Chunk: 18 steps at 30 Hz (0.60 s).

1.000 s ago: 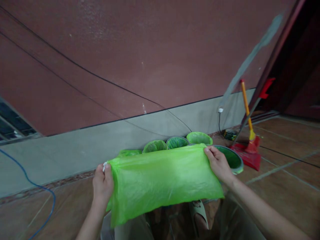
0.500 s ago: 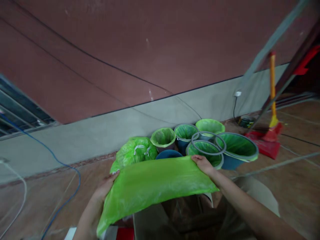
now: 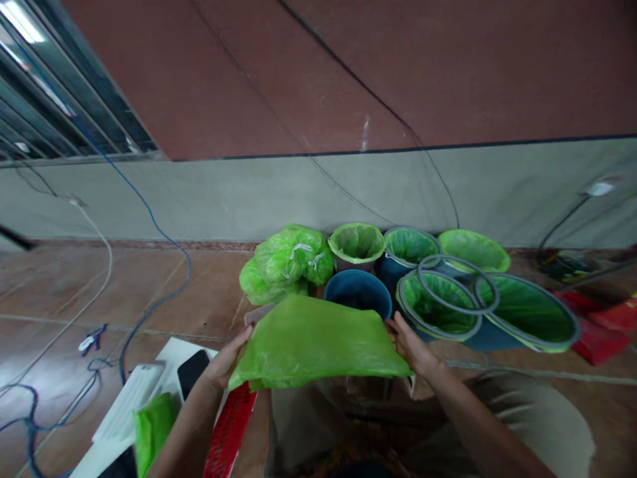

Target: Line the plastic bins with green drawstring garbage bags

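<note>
A green plastic bag (image 3: 318,342) is stretched between my two hands above my lap. My left hand (image 3: 231,358) grips its left edge, the fingertips partly hidden behind the film. At the opposite edge, my right hand (image 3: 411,345) is closed on the bag near its upper corner. Just beyond the bag stands a blue bucket (image 3: 359,292) with no liner over its rim. To its right are several bins with green liners, among them a bin with a loose grey ring (image 3: 458,307) across its top. Tied green bags (image 3: 293,255) lie behind my left hand.
At left, a white board (image 3: 172,365) carries a phone (image 3: 193,373) and a folded green bag (image 3: 154,421). A red perforated strip (image 3: 231,428) lies by my left forearm. A blue cable (image 3: 154,302) crosses the floor. A red dustpan (image 3: 604,332) sits far right, near the wall.
My view has swung left and downward, bringing the white board into sight. The bag, still between both hands, now looks shorter and flatter, with my hands slightly closer together.
</note>
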Tool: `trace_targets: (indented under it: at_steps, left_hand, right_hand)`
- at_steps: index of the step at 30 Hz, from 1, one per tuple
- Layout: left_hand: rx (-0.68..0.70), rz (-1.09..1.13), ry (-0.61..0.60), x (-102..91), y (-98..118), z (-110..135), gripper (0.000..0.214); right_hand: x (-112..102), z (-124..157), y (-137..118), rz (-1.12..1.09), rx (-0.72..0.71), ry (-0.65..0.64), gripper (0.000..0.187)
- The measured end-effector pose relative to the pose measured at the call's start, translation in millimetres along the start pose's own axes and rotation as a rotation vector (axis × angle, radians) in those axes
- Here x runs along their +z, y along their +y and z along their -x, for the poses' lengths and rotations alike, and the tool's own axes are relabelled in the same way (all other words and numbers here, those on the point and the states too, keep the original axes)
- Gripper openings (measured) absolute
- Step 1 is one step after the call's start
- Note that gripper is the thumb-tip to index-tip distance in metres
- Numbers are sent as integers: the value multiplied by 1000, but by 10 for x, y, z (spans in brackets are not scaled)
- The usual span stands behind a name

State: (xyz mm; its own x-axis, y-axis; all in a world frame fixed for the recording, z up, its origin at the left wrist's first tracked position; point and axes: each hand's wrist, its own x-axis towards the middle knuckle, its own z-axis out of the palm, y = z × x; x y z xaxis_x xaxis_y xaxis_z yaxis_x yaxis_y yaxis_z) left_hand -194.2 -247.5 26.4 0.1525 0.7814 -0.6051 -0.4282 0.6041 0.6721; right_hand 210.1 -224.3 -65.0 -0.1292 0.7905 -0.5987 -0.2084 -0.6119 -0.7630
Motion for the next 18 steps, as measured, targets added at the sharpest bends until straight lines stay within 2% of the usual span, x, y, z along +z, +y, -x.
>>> trace_targets:
  at_steps: [3, 5, 7, 10, 12, 14, 16, 18]
  left_hand:
    - [78, -154, 116, -50, -56, 35, 93]
    - [133, -242, 180, -31, -32, 30, 102]
    - [200, -293, 199, 76, 74, 7, 102]
    - [330, -341, 143, 438, 359, -97, 99]
    - [434, -429, 135, 772, 547, -261, 94]
    - [582, -582, 129, 1111, 653, -524, 83]
    - [696, -797, 64, 1400, 639, -863, 71]
    - [783, -1026, 0, 1614, 514, -1222, 68]
  right_hand:
    - [-85, 158, 126, 16, -1, -60, 78]
    - [-145, 132, 201, 129, -83, -7, 89]
    - [-178, -25, 179, 258, -192, 95, 79]
    - [-154, -436, -76, 582, -330, 346, 41]
    - [-95, -745, -297, 890, -357, 471, 34]
    - [-22, -1023, -451, 1142, -317, 479, 35]
    - [36, -1237, -497, 1217, -258, 435, 33]
    - [60, -1375, -469, 1233, -232, 388, 34]
